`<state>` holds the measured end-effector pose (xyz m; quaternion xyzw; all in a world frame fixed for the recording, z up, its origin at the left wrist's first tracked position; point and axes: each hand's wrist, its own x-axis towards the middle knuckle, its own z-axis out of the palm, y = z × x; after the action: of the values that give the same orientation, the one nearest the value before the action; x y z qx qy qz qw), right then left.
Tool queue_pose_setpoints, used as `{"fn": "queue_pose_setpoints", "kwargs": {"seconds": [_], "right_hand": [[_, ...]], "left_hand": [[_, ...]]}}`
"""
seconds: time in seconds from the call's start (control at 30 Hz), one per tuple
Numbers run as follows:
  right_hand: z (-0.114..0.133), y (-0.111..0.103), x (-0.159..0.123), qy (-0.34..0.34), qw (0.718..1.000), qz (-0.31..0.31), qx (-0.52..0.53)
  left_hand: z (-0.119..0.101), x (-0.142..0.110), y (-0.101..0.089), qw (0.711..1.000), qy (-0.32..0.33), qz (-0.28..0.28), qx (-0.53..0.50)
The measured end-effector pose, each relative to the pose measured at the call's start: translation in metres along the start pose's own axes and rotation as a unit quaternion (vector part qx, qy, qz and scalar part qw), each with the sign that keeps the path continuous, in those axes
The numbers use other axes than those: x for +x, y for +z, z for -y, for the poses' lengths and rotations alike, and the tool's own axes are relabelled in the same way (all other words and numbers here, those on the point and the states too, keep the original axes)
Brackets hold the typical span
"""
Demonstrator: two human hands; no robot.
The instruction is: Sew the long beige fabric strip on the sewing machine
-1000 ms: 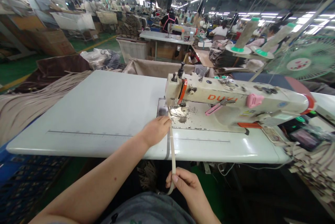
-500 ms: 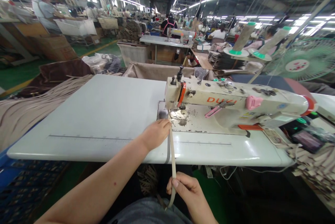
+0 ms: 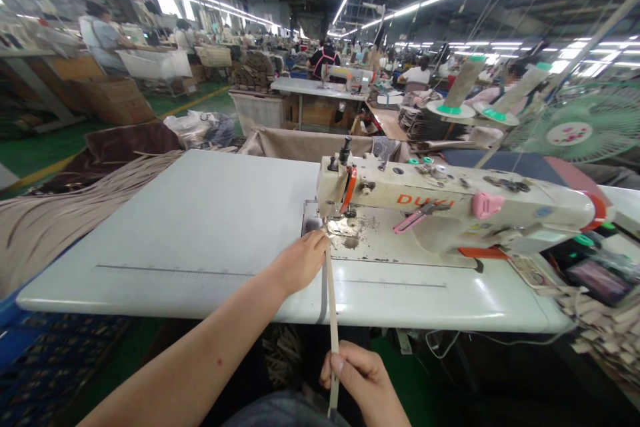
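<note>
A narrow beige strap [image 3: 331, 307] runs from the needle area of the white sewing machine [image 3: 450, 207] back over the table's front edge toward me. My left hand [image 3: 300, 260] rests on the white table [image 3: 200, 227] just before the needle, fingers closed on the strap's far end. My right hand [image 3: 357, 377] is below the table edge, pinching the strap's near part between thumb and fingers, so the strap is taut between both hands.
A heap of beige straps [image 3: 60, 214] lies left of the table, another pile [image 3: 605, 327] at the right. Two thread cones [image 3: 463, 84] and a green fan [image 3: 575, 124] stand behind the machine. Other people work at stations farther back. A blue crate [image 3: 45, 360] sits low left.
The view has tilted up a little. My right hand has slid lower along the strap, toward me. My left hand stays by the needle.
</note>
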<state>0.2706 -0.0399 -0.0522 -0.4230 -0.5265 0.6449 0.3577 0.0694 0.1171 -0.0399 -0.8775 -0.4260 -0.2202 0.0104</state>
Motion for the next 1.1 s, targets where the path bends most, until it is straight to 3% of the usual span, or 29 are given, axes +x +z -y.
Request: {"fn": "queue_pose_setpoints", "kwargs": {"seconds": [0.13,0.27,0.4,0.47,0.63,1.1], "right_hand": [[-0.007,-0.002,0.001,-0.004,0.999,0.012,0.034],[-0.015,-0.004,0.004,-0.05,0.998,0.022,0.006],[-0.017,-0.002,0.007,-0.096,0.994,-0.025,-0.036],[-0.017,0.001,0.009,-0.073,0.996,-0.051,-0.029],[-0.011,0.006,0.008,0.039,0.992,-0.052,0.11],[0.0,0.006,0.002,0.038,0.997,-0.036,0.065]], "left_hand": [[0.0,0.0,0.0,1.0,0.0,0.002,0.006],[0.0,-0.002,-0.001,1.0,0.012,0.018,0.019],[-0.001,-0.003,-0.004,0.999,0.023,0.02,0.02],[-0.002,-0.003,-0.005,1.0,0.021,0.012,0.016],[-0.002,-0.002,-0.005,1.0,0.015,0.016,0.01],[0.0,-0.002,-0.003,0.999,0.028,0.024,0.024]]}}
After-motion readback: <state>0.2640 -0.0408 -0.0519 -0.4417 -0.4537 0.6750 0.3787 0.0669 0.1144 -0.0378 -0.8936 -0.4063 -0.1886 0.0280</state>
